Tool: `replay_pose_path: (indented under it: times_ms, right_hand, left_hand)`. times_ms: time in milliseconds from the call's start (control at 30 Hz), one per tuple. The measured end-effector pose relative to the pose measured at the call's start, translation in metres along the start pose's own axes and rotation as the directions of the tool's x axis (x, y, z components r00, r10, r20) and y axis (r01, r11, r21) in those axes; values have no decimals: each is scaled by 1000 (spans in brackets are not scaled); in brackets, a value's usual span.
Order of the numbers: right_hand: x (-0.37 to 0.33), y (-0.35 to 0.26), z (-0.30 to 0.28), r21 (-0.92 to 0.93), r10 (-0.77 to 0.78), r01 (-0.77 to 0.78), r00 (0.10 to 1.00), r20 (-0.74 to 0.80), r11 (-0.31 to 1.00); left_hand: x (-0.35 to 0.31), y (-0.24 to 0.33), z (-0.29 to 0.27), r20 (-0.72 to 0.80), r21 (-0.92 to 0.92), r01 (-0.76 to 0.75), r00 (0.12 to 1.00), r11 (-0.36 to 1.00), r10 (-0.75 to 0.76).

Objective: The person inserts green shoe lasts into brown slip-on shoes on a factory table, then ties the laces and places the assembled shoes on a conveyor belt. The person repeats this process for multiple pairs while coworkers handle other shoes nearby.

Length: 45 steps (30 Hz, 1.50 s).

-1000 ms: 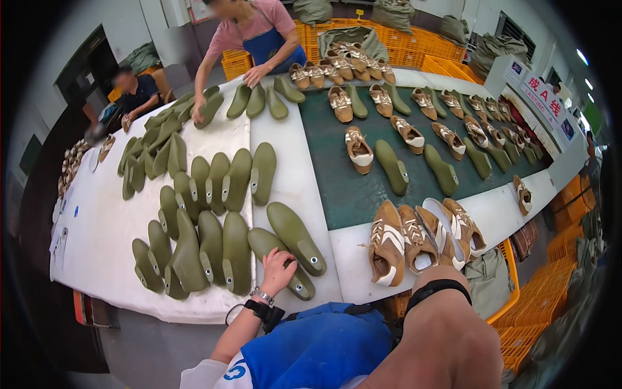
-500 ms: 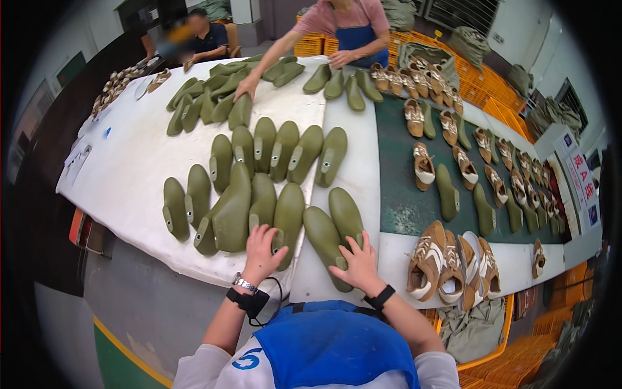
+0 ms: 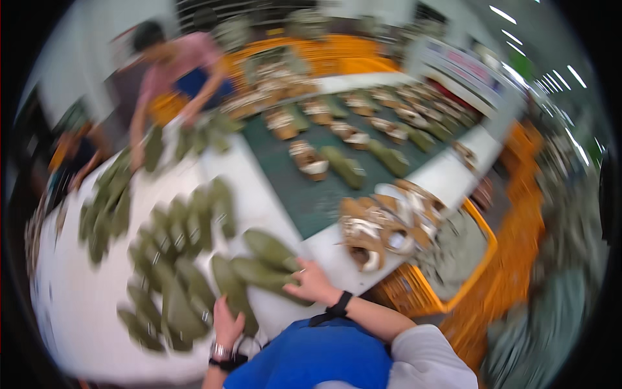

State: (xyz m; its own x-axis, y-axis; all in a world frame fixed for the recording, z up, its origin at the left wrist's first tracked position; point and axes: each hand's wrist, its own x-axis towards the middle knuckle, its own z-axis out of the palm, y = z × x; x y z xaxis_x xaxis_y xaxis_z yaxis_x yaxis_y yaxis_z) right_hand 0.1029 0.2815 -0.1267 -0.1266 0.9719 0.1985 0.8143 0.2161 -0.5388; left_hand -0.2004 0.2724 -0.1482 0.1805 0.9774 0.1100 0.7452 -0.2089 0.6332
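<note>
Olive-green shoe lasts stand in rows on the white tabletop in front of me. My left hand [image 3: 228, 323] is at the heel end of one shoe last [image 3: 233, 293], its thumb and fingers on either side. My right hand [image 3: 314, 282] has its thumb and fingers at the heel end of a neighbouring last [image 3: 264, 276], with its fingertips also close to another last [image 3: 267, 247] behind it. Both hands are somewhat blurred. Several more lasts [image 3: 178, 305] stand close together left of my hands.
Brown-and-white sneakers [image 3: 363, 227] cluster to the right, near an orange crate [image 3: 483, 259] holding grey cloth. A green mat [image 3: 285, 185] bears rows of sneakers and lasts. Across the table a person in a pink shirt [image 3: 191, 52] handles lasts; another person sits at far left.
My view has swung to the right and is blurred. Both hands remain at the near lasts. The person across the table still has a hand among the far lasts.
</note>
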Motion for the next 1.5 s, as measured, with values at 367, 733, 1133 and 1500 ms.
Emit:
replay_pose_path:
  times_ms: [367, 733, 1133, 1500]
  right_hand:
    - [19, -20, 15, 2, 232, -234, 963, 136, 972]
    - [-19, -33, 8, -117, 446, -453, 891, -84, 884]
    - [3, -26, 13, -175, 268, -272, 962, -44, 946]
    - [19, 21, -32, -208, 122, -52, 933, 339, 977]
  left_hand:
    - [55, 26, 2, 348, -287, 267, 924, 920, -159]
    - [48, 106, 20, 674, -454, 624, 707, 636, -213]
    - [41, 74, 25, 250, -189, -42, 964, 981, 89]
    - [53, 108, 48, 57, 91, -246, 969, 965, 241]
